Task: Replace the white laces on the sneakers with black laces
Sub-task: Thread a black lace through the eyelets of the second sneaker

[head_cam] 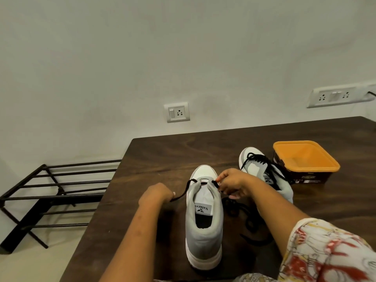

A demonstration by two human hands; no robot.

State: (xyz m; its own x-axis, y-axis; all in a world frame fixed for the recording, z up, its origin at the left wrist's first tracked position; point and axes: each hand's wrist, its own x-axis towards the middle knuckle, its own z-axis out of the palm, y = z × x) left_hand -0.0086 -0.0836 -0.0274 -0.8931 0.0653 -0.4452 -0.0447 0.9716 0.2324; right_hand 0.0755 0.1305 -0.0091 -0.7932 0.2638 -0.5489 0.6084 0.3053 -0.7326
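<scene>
The grey sneaker (203, 237) sits on the surface (158, 151), toe toward 12 o'clock. My left hand (156, 195) pinches the black lace (183, 192) at 9 o'clock, my right hand (232, 185) pinches it at 1; pulling harder one side could drag the other end out of its eyelet

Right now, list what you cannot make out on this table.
Head view only:
- near sneaker: most eyelets hidden by its own collar.
- black lace: end inside the left hand.
- far sneaker: partly behind the right hand.
- tub: label print too small.
</scene>
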